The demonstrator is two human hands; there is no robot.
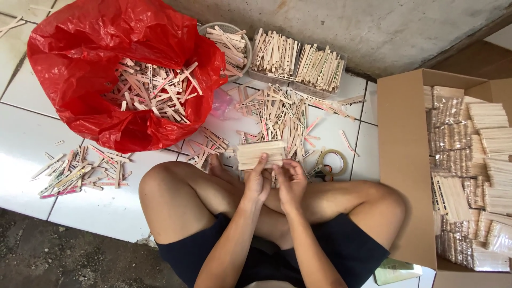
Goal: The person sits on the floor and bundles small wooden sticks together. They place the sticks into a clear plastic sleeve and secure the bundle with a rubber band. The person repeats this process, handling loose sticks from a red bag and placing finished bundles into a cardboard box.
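Here, a person sits cross-legged on a white tiled floor [21, 144], seen from above. Far left, a loose scatter of flat wooden sticks [80, 173] lies on the tiles, some with pink marks. Just right of it, and further from the person, a red plastic bag [69, 48] gapes open with a heap of sticks [152, 90] inside. Beyond the bag's right edge stands a small round basket [248, 45] of sticks, and beside that a clear tray [298, 58] packed with sticks standing on end, close to a grey concrete wall [373, 26].

In the middle, another loose pile of sticks [280, 114] spreads over the tiles right in front of the person's shins. The left hand [256, 181] is curled around the near edge of a neat stacked bundle of sticks [260, 153], thumb up against its side, so the bundle is held level just above the knees. The right hand [290, 178] sits just beside it, fingers bent inward at the bundle's right end; whether it truly grips the bundle or only touches it I cannot tell.

Right of the hands, a roll of clear tape [333, 160] rests on the floor with scissors [319, 172] touching it. Far right, an open cardboard box [400, 160] holds many wrapped bundles [480, 160] in rows.
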